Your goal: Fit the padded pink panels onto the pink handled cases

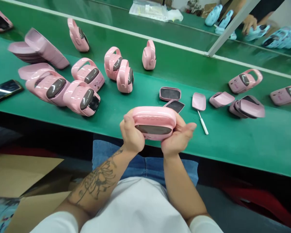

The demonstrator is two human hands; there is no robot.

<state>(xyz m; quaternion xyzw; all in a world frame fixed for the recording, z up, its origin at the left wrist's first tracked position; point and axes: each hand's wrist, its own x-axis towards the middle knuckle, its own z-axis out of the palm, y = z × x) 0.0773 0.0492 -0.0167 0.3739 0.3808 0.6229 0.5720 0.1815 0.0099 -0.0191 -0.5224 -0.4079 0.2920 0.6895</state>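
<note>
My left hand (132, 131) and my right hand (178, 134) are both closed around a pink plastic case (154, 124), held in the air just off the bench edge, its dark oval window facing me; the right seems to cradle it from below, though the case hides most of those fingers. Below are my tattooed left forearm (99, 178) and blue jeans (145, 168), with cardboard sheets (21, 174) off to the left. Just beyond the case lie two dark-faced inset panels (170, 94), a pink shell piece (199, 101) and a white-handled pick (203, 126) on the green bench belt (223, 142). Further left, finished cases crowd together beside a black phone (5, 91). If my grip slipped, the case could drop to the floor, since it sits near the edge; knocking the pick or panels could scratch the glossy surfaces. I can't read any brand: the marks on the cases look like small printing, but they're too small to make out from here. Past the white rail, a co-worker's hand (249, 23) works among pale blue cases (257, 32), near a clear plastic bag (149, 9).
</note>
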